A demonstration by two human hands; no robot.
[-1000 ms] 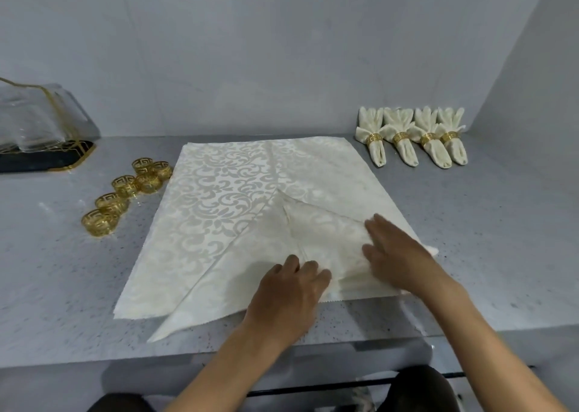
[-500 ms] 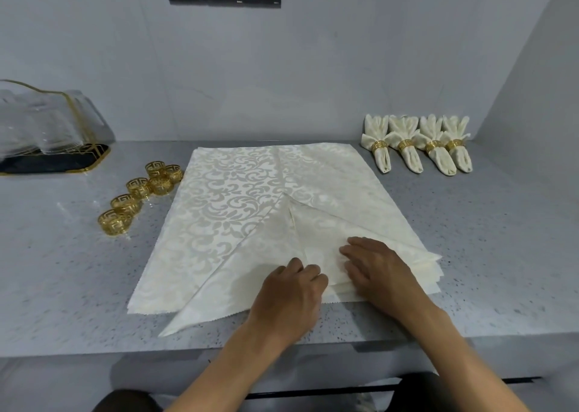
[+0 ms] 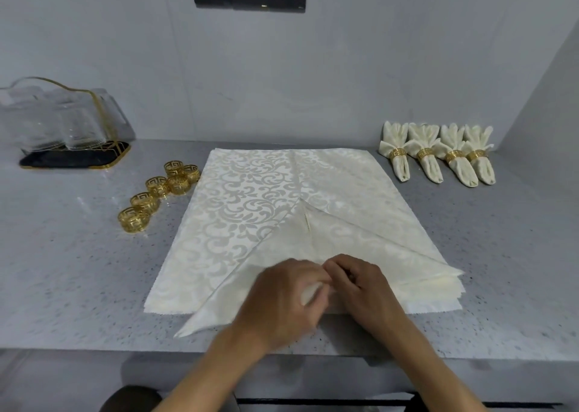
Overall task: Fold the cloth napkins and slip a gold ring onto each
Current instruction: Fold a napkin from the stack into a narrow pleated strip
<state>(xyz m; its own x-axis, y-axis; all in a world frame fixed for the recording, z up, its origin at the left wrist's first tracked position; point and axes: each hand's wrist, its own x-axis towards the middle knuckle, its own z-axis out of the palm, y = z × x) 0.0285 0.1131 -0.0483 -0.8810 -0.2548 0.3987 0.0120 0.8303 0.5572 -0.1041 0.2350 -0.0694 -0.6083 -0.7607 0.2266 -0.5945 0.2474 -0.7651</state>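
In the lower middle of the frame, the left hand (image 3: 282,299) and the right hand (image 3: 360,286) meet over the near edge of the top napkin (image 3: 329,242). Both have curled fingers and they seem to pinch the cloth between them; a small bunch of fabric shows at the left fingertips. This napkin is already folded to a point and lies on a stack of flat napkins (image 3: 238,198) in the centre of the grey counter (image 3: 62,270).

I judge that the folding step is in hand: the person gathers the lower part of the folded napkin so that it becomes narrow enough for a ring. No ring is taken yet.

The loose gold rings (image 3: 156,192) lie in a group at the middle left of the frame, just beside the stack. Four finished napkins (image 3: 438,158), each with its ring, stand in a row at the upper right.

The next move probably calls for one hand to keep the gathered cloth tight while the other reaches left for a ring. If the grip loosens, the folds may open again.
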